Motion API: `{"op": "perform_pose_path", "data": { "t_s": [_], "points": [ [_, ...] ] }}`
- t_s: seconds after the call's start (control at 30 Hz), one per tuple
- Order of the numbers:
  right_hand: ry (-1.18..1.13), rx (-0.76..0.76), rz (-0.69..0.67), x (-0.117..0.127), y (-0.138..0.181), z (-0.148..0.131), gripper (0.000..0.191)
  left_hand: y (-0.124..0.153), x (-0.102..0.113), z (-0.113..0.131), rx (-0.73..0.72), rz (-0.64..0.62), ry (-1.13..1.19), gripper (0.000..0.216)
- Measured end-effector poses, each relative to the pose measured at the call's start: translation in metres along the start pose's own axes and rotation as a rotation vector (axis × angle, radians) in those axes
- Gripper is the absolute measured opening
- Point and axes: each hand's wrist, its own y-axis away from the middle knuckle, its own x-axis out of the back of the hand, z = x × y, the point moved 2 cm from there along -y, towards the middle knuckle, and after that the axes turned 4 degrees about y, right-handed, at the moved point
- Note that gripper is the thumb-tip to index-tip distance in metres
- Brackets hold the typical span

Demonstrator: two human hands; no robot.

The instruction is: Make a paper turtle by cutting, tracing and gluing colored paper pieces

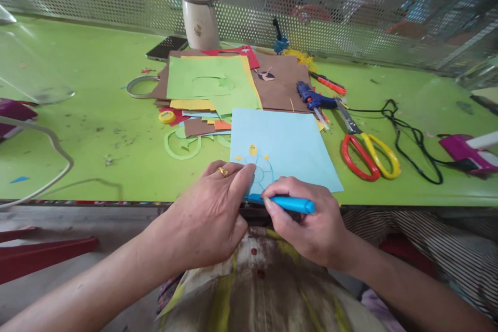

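A light blue paper sheet (290, 140) lies at the table's front edge, with a circular line drawing (261, 172) in blue and small yellow pieces around it. My left hand (212, 210), a gold ring on one finger, presses the sheet's lower left part, fingers bent over the drawing and thumb near the table edge. Pinched in my right hand (307, 220) is a blue marker pen (291, 204). Its tip end points left at the bottom of the sheet, close to my left fingers. Whether the tip touches the paper is hidden.
Behind the sheet are stacked green (210, 80) and brown papers (282, 83). To the right lie a blue glue gun (311, 96), scissors (360, 153) and a black cord (412, 145). Paper scraps (182, 145), a phone (166, 48) and a flask (199, 15) are on the left and back.
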Motion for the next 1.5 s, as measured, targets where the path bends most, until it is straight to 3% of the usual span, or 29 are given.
{"op": "perform_pose_path", "data": {
  "t_s": [0.23,0.5,0.8,1.5],
  "points": [
    [0.014,0.052,0.032,0.000,0.002,-0.002,0.009,0.001,-0.002,0.000,-0.020,0.016,-0.009,0.048],
    [0.160,0.223,0.051,-0.002,0.010,-0.006,0.009,0.000,0.002,-0.001,-0.035,0.038,0.039,0.044],
    [0.060,0.165,0.073,-0.001,0.007,-0.002,0.009,-0.003,0.007,-0.006,-0.090,-0.058,0.039,0.021],
    [0.027,0.137,0.051,0.000,0.012,0.000,0.011,-0.002,0.009,-0.008,-0.114,-0.057,0.042,0.018]
  ]
}}
